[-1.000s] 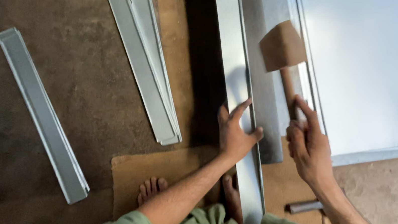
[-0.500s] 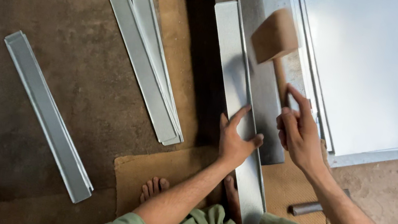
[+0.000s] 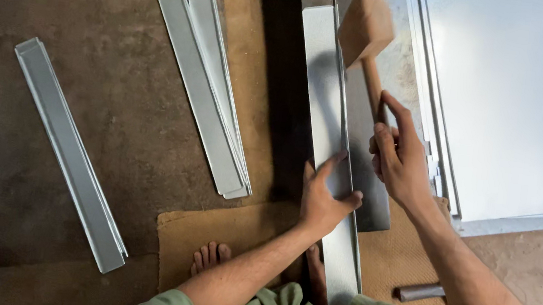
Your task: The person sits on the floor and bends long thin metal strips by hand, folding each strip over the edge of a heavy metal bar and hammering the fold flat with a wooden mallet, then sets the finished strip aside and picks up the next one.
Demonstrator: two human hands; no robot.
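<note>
Two hands: left hand (image 3: pixel 322 200) pins metal strip (image 3: pixel 324 90), right hand (image 3: pixel 400 158) grips mallet (image 3: pixel 367 30).

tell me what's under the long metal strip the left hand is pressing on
The metal strip lies along a grey steel bar; its near end crosses brown matting. What lies directly beneath the strip is covered.

No packages, labels, signs or screens in view. Frame holds only unmarked items, none carrying a sticker, tag or printed panel; no display of any kind at any edge of the frame.
</note>
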